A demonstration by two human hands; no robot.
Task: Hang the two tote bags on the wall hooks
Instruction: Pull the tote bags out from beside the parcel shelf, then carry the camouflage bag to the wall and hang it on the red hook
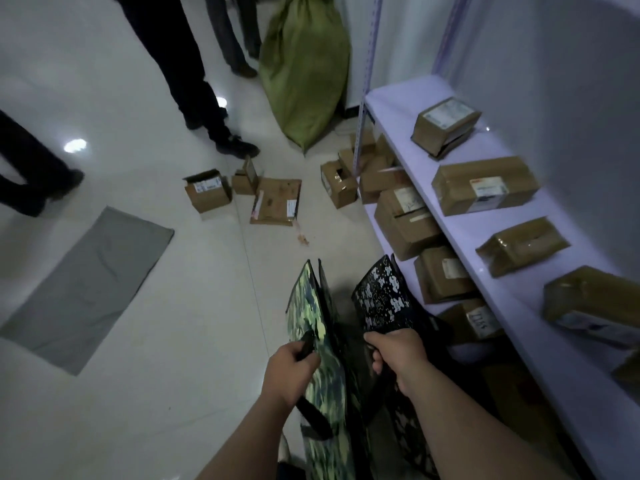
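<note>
A green camouflage tote bag (311,313) hangs below me at the bottom centre, and my left hand (289,370) is closed around its black strap. Just to its right is a black tote bag with a white pattern (384,299). My right hand (398,355) grips the top edge and handle of that bag. Both bags hang close together above the floor, beside the shelf. No wall hooks are in view.
A white shelf unit (460,233) with several cardboard boxes runs along the right. More boxes (273,200) lie on the floor ahead. A big green sack (304,71) leans at the back. People's legs (194,81) stand at the top left. A grey mat (90,282) lies left.
</note>
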